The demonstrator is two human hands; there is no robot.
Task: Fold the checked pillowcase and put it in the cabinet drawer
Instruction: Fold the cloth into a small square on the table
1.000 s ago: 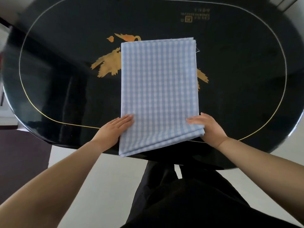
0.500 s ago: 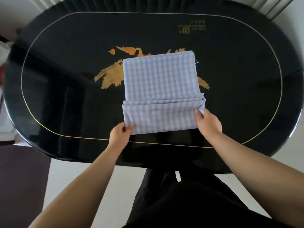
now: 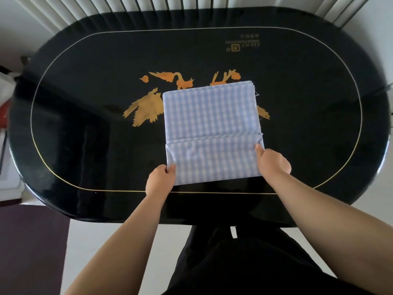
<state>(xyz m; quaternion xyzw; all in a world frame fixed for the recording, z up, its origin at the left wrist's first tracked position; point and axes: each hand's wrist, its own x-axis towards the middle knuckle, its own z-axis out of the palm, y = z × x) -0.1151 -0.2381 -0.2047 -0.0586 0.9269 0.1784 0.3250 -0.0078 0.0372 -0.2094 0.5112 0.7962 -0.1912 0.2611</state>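
Note:
The blue-and-white checked pillowcase [image 3: 212, 128] lies in the middle of the black oval table [image 3: 85, 135], folded into a narrow stack. Its near part is turned up and over, forming a flap across the front. My left hand [image 3: 160, 179] pinches the flap's near left corner. My right hand [image 3: 273, 162] grips the flap's right edge, thumb on top of the cloth. The far end rests flat over the gold leaf pattern. No cabinet or drawer is in view.
The table has a thin gold border line and a gold logo [image 3: 235, 47] at the far right. White vertical slats [image 3: 170, 3] run behind the table. A white and red object [image 3: 5, 99] sits at the left edge. My dark trousers [image 3: 244, 262] are below.
Both hands took hold of the pillowcase's near end, which hung over the table edge, and folded it up and away. The view has tilted so more of the table's far side shows.

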